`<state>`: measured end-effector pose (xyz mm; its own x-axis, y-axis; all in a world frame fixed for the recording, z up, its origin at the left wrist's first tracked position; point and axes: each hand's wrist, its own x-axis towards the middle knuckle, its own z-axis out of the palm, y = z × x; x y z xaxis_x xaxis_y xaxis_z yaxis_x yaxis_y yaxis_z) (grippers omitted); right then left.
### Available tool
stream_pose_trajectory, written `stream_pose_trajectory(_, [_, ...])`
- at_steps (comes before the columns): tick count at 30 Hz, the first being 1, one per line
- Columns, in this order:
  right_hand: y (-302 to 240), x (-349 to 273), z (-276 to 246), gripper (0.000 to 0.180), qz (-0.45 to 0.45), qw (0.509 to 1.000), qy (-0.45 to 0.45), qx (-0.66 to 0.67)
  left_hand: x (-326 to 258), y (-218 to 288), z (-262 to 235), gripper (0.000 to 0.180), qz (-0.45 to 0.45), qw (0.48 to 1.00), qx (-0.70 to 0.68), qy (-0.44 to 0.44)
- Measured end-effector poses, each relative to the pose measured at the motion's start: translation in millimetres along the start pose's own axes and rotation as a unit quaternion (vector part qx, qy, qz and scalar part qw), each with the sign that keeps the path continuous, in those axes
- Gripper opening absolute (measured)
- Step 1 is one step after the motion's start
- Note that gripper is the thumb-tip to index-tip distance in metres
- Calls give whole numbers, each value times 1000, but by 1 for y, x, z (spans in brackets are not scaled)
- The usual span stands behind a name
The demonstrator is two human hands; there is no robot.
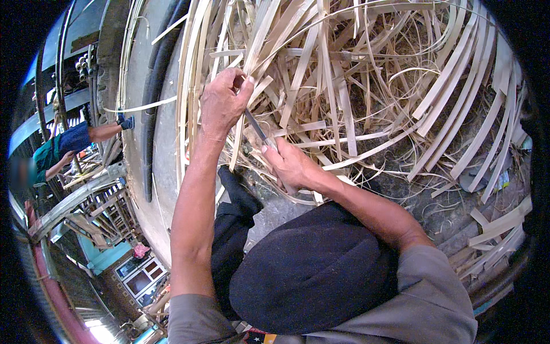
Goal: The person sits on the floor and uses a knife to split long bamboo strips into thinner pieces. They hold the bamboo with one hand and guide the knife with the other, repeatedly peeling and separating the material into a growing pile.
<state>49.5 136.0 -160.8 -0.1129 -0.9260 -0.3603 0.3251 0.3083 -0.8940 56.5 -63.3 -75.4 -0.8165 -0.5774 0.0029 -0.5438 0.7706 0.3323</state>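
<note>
My left hand (pixel 225 104) is closed in a pinch at the near-left side of a heap of pale bamboo strips (pixel 329 74), with thumb and forefinger together on a thin bamboo strip. Below it and to the right, my right hand (pixel 289 165) is wrapped round the handle of a knife (pixel 255 125). Its narrow grey blade points up and left, and its tip lies close to or behind my left hand. Part of the handle is hidden in my right palm.
Long strips and thin curled shavings (pixel 378 109) cover the floor ahead and to the right. A black pipe (pixel 148 120) runs along the left. Farther left, a person in blue shorts (pixel 77 137) stands near wooden racks (pixel 106 212). My dark-clothed knee (pixel 315 269) rises in front.
</note>
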Motion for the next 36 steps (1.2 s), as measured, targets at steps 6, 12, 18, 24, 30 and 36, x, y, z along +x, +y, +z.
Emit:
stream_pose_trajectory(6, [-17,18,-8,33,47,982,-79,167,1,-5,-8,25,-50,998,7,-32])
stream_pose_trajectory(12, [-42,77,-3,23,66,888,-177,420,-7,-4,-19,22,-78,997,-16,-18])
stream_pose_trajectory(18, [-40,101,0,18,71,886,-188,419,-3,-7,-3,26,-15,1000,-7,21])
stream_pose_trajectory(24, [-56,88,2,20,49,918,-156,361,-16,-11,6,43,-15,960,-220,171])
stream_pose_trajectory(30, [-61,77,13,14,68,915,-127,377,-27,-9,1,43,-21,896,-340,285])
stream_pose_trajectory(36, [-54,74,-6,16,69,887,-139,435,-21,-5,-19,49,28,898,-297,323])
